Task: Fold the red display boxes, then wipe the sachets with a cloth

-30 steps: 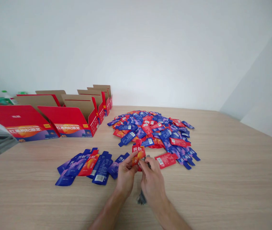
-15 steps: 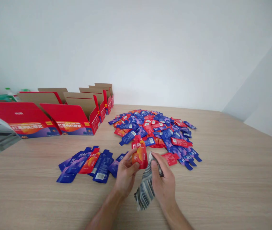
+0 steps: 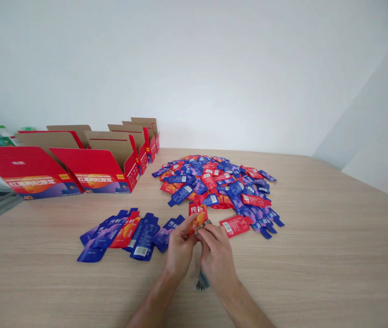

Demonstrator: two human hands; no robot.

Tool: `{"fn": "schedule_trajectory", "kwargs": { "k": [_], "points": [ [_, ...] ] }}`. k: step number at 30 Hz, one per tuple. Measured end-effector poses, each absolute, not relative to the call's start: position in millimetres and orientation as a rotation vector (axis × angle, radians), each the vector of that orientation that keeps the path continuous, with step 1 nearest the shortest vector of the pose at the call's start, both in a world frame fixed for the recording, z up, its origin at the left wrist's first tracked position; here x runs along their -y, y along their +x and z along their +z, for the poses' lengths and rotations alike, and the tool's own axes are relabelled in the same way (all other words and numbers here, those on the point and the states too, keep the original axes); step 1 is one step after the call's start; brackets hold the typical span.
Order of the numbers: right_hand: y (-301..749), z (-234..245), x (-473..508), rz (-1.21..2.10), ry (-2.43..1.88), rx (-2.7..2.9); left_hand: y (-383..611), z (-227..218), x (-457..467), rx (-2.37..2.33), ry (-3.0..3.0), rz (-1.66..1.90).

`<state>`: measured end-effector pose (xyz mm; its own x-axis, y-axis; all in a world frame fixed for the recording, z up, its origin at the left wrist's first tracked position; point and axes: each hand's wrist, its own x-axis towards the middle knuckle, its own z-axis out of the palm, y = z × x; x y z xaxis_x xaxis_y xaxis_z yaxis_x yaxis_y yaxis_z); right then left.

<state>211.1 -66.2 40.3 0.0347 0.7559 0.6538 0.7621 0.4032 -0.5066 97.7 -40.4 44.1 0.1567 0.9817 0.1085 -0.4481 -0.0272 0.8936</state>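
My left hand [image 3: 181, 246] is closed on a red pouch [image 3: 198, 210] with orange fruit print, held upright above the table. My right hand [image 3: 217, 250] grips a striped grey cloth [image 3: 202, 279] and presses part of it against the pouch's lower front. Most of the cloth is hidden behind the right hand, with its end hanging below. Just right of the hands lies a red pouch with a barcode [image 3: 235, 225]. Close by on the left is a blue pouch [image 3: 167, 233].
A large heap of blue and red pouches [image 3: 211, 182] lies beyond the hands. Several more pouches [image 3: 115, 232] overlap in a row at left. Open red cartons [image 3: 93, 169] stand along the table's left side, near the white wall [image 3: 231, 82].
My right hand has moved left, bringing the cloth from beside the pouch onto its lower front. The barcode pouch at right is now uncovered. The view has shifted slightly.
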Motion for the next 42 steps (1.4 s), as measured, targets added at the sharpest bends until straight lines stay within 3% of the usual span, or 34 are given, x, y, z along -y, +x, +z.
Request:
{"fn": "schedule_trajectory", "kwargs": {
  "k": [14, 18, 28, 37, 42],
  "points": [
    [216.1, 38.7, 60.5, 0.000, -1.347, 1.639, 96.5, 37.9, 38.2, -0.660, 0.906, 1.243],
    [215.7, 38.4, 58.9, 0.110, -1.298, 1.716, 96.1, 39.7, 36.5, -0.659, 0.884, 1.254],
    [229.7, 48.4, 60.9, 0.499, -1.399, 1.225, 92.9, 38.5, 34.3, -0.534, 0.653, 1.124],
    [213.2, 45.0, 66.0, 0.224, -1.213, 1.657, 97.7, 39.9, 30.2, -0.473, 0.474, 1.137],
    [221.1, 38.8, 60.4, 0.134, -1.333, 1.639, 86.3, 37.9, 29.7, -0.520, 0.539, 1.078]
  ]
}}
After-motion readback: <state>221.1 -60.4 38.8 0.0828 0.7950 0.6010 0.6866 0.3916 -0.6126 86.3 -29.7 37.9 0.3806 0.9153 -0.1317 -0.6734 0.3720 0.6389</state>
